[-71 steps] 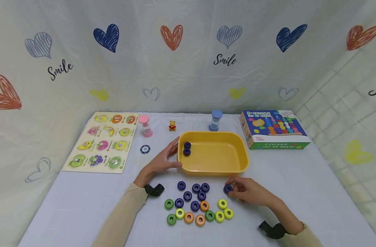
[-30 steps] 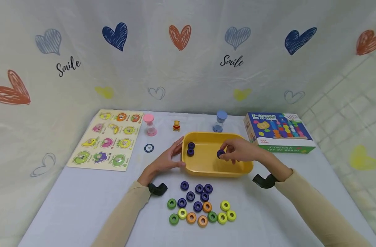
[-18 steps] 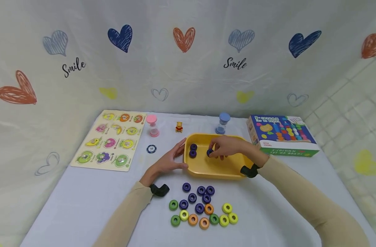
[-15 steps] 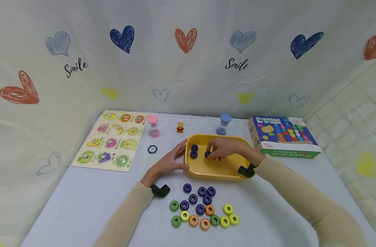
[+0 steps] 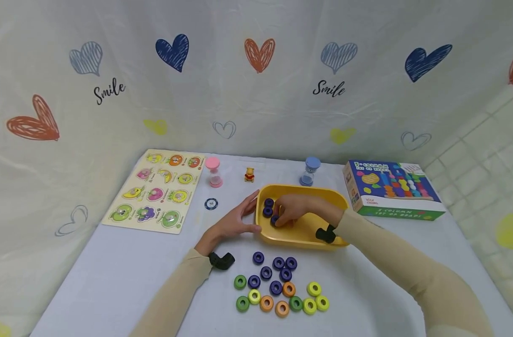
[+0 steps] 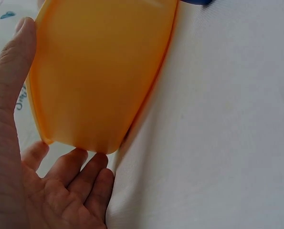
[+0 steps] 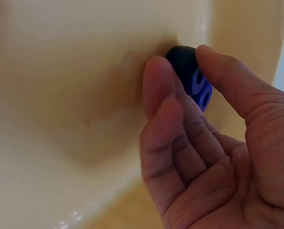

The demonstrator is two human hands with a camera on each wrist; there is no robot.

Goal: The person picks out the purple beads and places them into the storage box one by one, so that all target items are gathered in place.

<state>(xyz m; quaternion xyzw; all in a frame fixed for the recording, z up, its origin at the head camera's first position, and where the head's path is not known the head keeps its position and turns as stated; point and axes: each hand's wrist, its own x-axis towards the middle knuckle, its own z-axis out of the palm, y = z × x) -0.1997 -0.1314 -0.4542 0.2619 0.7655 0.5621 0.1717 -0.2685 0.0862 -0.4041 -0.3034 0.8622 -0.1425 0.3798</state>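
A purple ring bead (image 5: 274,220) is pinched between the thumb and fingers of my right hand (image 5: 293,209), low inside the yellow tray (image 5: 300,241). It sits close to two more purple beads (image 5: 267,212) at the tray's left end. In the right wrist view, the thumb and fingertips hold the dark bead (image 7: 181,69), with another purple bead (image 7: 206,97) partly hidden behind it. My left hand (image 5: 232,223) rests against the tray's left end, fingers spread and fairly straight. The left wrist view shows thumb and fingertips touching the tray wall (image 6: 101,81).
In front of the tray lie several purple beads (image 5: 266,273), with orange (image 5: 266,304), green (image 5: 242,304) and yellow (image 5: 309,306) ones. Around it stand a fruit board (image 5: 153,192), pink hourglass (image 5: 214,172), bear figure (image 5: 249,174), blue hourglass (image 5: 309,171), chip (image 5: 211,203) and bead-set box (image 5: 395,189).
My right hand has picked the purple bead off the table, carried it into the tray and moved left to the two beads there. The left hand stays at the tray's end.
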